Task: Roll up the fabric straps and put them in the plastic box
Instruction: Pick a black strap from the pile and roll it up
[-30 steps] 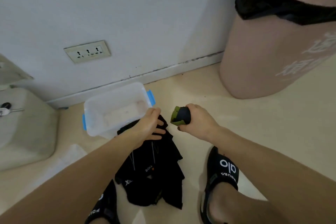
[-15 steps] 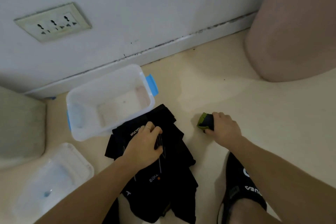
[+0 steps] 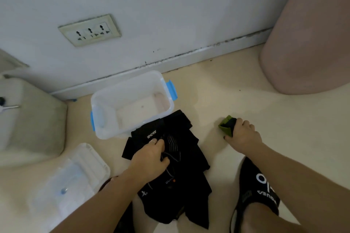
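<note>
Left hand (image 3: 149,159) has its fingers curled into the black strap pile (image 3: 170,172) on the floor, the plastic box (image 3: 130,104) just beyond them. Right hand (image 3: 242,136) grips a rolled green-and-black strap (image 3: 226,126), pressed to the floor.

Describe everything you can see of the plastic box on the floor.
The box is a translucent white plastic tub, rectangular with rounded corners, open at the top and holding nothing that shows. Blue clip handles sit on its two short ends. It stands upright on the floor near the wall's skirting. The top of the black straps pile overlaps its near rim. Neither hand touches it. A clear lid lies apart from it, nearer the person.
</note>
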A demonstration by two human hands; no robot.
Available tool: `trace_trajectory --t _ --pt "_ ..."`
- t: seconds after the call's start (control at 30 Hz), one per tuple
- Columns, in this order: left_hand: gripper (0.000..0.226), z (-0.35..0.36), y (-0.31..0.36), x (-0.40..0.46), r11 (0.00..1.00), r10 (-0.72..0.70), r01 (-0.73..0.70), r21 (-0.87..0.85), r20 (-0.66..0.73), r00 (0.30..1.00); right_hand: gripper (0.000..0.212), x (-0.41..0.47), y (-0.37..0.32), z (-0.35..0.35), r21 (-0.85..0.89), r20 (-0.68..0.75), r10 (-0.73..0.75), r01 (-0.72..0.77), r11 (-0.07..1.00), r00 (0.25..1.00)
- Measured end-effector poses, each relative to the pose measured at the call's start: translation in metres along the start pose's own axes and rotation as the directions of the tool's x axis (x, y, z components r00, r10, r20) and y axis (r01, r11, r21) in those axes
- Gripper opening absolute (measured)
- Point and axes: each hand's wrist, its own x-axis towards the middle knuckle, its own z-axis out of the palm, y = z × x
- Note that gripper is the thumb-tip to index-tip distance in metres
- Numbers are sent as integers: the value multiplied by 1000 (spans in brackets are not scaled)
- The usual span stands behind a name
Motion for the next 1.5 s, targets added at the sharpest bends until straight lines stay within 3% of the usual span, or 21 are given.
trace_trajectory --t 0.17,0.27,0.33,0.47,0.57,0.7,0.83,0.93,0.97,1.03,1.27,1.4,1.47,1.5 --pt "12 -12 -11 -33 987 -119 122 -104 28 992 58 -43 -23 -24 -90 -78 -98 91 992 992" --pt "18 -26 -13 -57 988 -103 100 -119 -22 994 59 -70 -46 -37 25 -3 -145 145 989 989" --pt "23 -39 -11 -73 987 -76 69 -148 -48 996 71 -92 -65 -49 150 83 -234 220 964 969" --pt "21 -77 1 -99 985 -1 -21 -170 -130 991 79 -142 -101 -76 279 138 -479 430 859 867" --pt "12 -108 16 -117 982 69 -106 -158 -219 973 84 -176 -122 -94 207 114 -598 570 795 793" --pt "23 -155 42 -142 967 215 -242 -77 -260 941 81 -213 -143 -119 155 -3 -707 699 698 707" --pt "12 -196 61 -162 939 343 -325 111 -269 900 48 -239 -151 -143 171 -72 -742 742 649 666" --pt "10 -215 62 -170 925 377 -370 82 -304 875 11 -255 -151 -158 237 -47 -719 707 667 694" --pt "10 -219 62 -170 922 381 -384 57 -322 867 9 -259 -150 -161 242 -59 -714 704 668 698" --pt "10 -224 61 -168 930 357 -366 35 -319 878 24 -264 -148 -167 237 -92 -705 703 670 703" --pt "15 -216 48 -154 984 172 -167 53 -102 980 17 -277 -153 -187 259 -133 -719 724 639 682" --pt "62 -218 49 -150 963 130 -123 -238 13 991 17 -281 -152 -205 315 -223 -726 752 578 651" --pt "61 -217 57 -146 924 150 -137 -356 9 989 17 -281 -150 -206 313 -210 -740 761 569 639" --pt "46 -216 61 -143 918 160 -147 -369 5 987 17 -282 -149 -205 287 -208 -749 772 568 629"
